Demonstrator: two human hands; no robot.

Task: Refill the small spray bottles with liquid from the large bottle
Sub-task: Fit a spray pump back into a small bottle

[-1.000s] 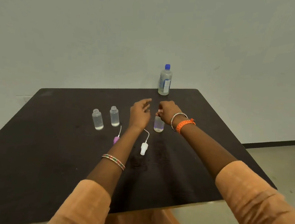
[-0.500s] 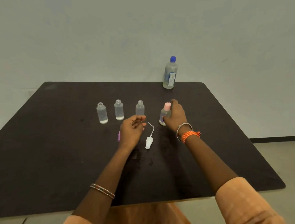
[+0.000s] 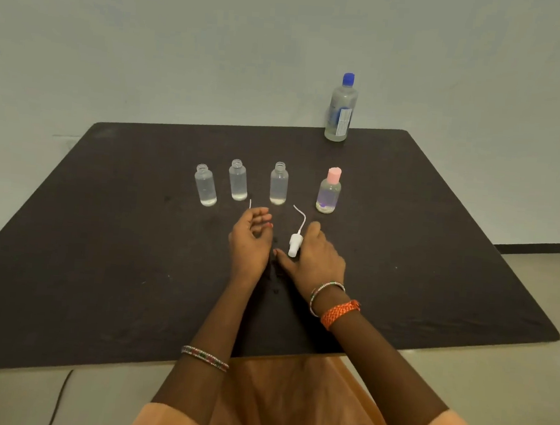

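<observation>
Item: four small spray bottles in a row across the middle of the worktop (image 3: 103, 232).
- Three uncapped bottles (image 3: 205, 186), (image 3: 238, 180), (image 3: 278, 183), each holding clear liquid, necks bare.
- Pink-capped bottle (image 3: 329, 192) at the 3 o'clock end of the row, upright; the right hand (image 3: 318, 259) gripped it half a second ago and now stands free of it.

Item: large bottle (image 3: 341, 109), blue cap on, at the worktop's far edge, 1 o'clock from the row, untouched.

Item: white spray head (image 3: 294, 245) with its curved tube, lying toward 6 o'clock of the row. The right hand has come down beside it, fingers spread and just touching it; no grasp is closed yet.

Item: left hand (image 3: 249, 240), fingers loosely curled. A thin tube (image 3: 250, 204) shows past them, likely from a spray head hidden under the hand; whether it is held cannot be told.

Reading: one bottle recapped; capping the third bottle looks next.
</observation>
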